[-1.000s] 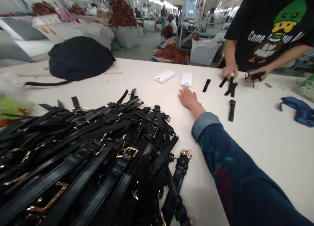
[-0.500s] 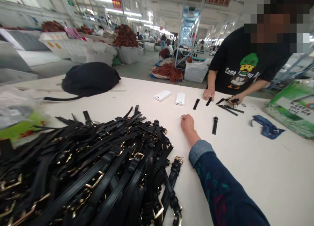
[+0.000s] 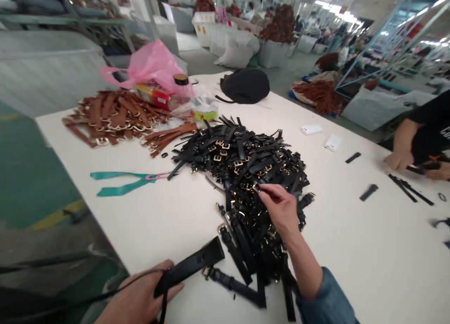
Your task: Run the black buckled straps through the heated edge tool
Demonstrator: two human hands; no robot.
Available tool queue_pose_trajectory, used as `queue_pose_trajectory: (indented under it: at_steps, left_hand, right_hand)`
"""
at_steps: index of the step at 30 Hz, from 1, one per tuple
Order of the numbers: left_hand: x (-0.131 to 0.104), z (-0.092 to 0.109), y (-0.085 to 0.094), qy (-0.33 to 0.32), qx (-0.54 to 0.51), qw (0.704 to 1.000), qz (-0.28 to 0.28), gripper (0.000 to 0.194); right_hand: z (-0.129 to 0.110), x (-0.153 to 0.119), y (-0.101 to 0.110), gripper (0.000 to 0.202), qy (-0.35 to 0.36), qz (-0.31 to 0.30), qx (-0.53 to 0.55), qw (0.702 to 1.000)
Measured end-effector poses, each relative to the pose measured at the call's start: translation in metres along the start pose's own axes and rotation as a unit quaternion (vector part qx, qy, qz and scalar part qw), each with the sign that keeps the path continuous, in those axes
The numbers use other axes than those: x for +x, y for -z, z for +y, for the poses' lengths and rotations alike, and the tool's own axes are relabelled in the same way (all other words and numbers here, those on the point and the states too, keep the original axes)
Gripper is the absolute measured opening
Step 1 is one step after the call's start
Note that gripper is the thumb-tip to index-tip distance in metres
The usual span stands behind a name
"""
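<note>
In the head view, my left hand (image 3: 140,291) is closed around a flat black leather-like strap piece (image 3: 197,262) at the near edge of the table. Thin black cords run by its fingers; where they attach is unclear. My right hand (image 3: 281,207) is over a heap of black buckle straps (image 3: 246,150), thumb and forefinger pinched at the gold-coloured buckle of one strap. Its other fingers are curled. A single black buckle strap (image 3: 235,285) lies at the heap's near end, close to the piece in my left hand.
Teal-handled scissors (image 3: 123,182) lie left of the heap. Behind them are brown buckle straps (image 3: 112,110), a pink plastic bag (image 3: 154,64) and a black cap (image 3: 245,86). Two white devices (image 3: 332,142) lie to the right. A co-worker's hands (image 3: 401,157) handle black straps at the far right.
The view has swung left and down. My right hand has come back from the bare tabletop to the strap heap. My left hand, with the black strap piece, has come into view.
</note>
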State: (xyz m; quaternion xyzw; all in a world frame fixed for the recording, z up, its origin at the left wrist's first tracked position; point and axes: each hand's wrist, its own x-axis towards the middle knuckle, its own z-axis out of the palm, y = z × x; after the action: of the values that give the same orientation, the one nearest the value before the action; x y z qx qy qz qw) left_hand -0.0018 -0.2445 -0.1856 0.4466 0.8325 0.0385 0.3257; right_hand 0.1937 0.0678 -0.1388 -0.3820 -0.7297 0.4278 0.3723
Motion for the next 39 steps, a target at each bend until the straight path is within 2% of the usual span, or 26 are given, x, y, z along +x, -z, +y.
queue_pose_trajectory:
  at_steps: [2,3,5,7,9,11,13,15,18,20,22,24,27,33,36,39]
  left_hand:
    - [-0.004,-0.006,0.002,-0.044,-0.01,0.999,-0.002,0.037]
    - [-0.005,-0.007,0.004,-0.065,-0.007,0.998,-0.008,0.041]
    - [-0.007,-0.01,0.007,-0.061,0.022,0.998,-0.003,0.042]
    - [-0.012,-0.014,0.01,-0.063,0.03,0.998,-0.007,0.045]
    - [-0.019,-0.02,0.011,-0.068,0.033,0.997,-0.012,0.047]
    - [-0.026,-0.026,0.014,-0.075,0.034,0.996,-0.016,0.049]
    - [-0.032,-0.031,0.018,-0.085,0.035,0.996,-0.02,0.05]
    - [-0.037,-0.035,0.023,-0.095,0.034,0.995,-0.023,0.049]
    - [-0.041,-0.037,0.028,-0.111,0.033,0.993,-0.032,0.047]
    - [-0.043,-0.035,0.03,-0.125,0.032,0.991,-0.041,0.048]
    - [-0.044,-0.029,0.03,-0.148,0.043,0.987,-0.048,0.047]
    - [-0.044,-0.018,0.029,-0.173,0.068,0.981,-0.054,0.045]
    - [-0.043,0.004,0.022,-0.189,0.11,0.974,-0.053,0.042]
    - [-0.039,0.044,0.009,-0.165,0.159,0.973,-0.03,0.039]
    - [-0.038,0.049,0.01,-0.148,0.164,0.975,-0.025,0.036]
    - [-0.041,0.04,0.018,-0.118,0.167,0.979,-0.021,0.036]
  right_hand:
    - [-0.025,-0.02,-0.05,0.018,0.026,-0.053,-0.012,0.998]
    - [-0.03,-0.025,-0.073,0.018,0.034,-0.07,-0.027,0.997]
    - [-0.029,-0.027,-0.112,0.021,0.023,-0.118,-0.091,0.989]
    - [-0.021,-0.023,-0.14,0.023,0.005,-0.14,-0.114,0.983]
    - [-0.014,-0.022,-0.154,0.027,-0.006,-0.156,-0.126,0.98]
    - [-0.011,-0.03,-0.153,0.031,-0.01,-0.159,-0.134,0.978]
    - [-0.012,-0.053,-0.137,0.034,-0.008,-0.15,-0.142,0.978]
    - [-0.013,-0.09,-0.111,0.035,-0.006,-0.138,-0.15,0.979]
    - [-0.011,-0.16,-0.072,0.03,-0.006,-0.128,-0.173,0.976]
    - [-0.005,-0.201,-0.058,0.029,0.021,-0.131,-0.231,0.964]
    - [0.003,-0.226,-0.057,0.032,0.025,-0.121,-0.277,0.953]
    - [0.012,-0.237,-0.064,0.03,0.019,-0.087,-0.287,0.954]
    - [0.025,-0.239,-0.074,0.024,0.011,-0.038,-0.26,0.965]
    - [0.036,-0.245,-0.072,0.029,-0.004,0.013,-0.217,0.976]
    - [0.035,-0.249,-0.071,0.029,-0.001,0.036,-0.197,0.98]
    - [0.036,-0.252,-0.073,0.022,0.003,0.044,-0.194,0.98]
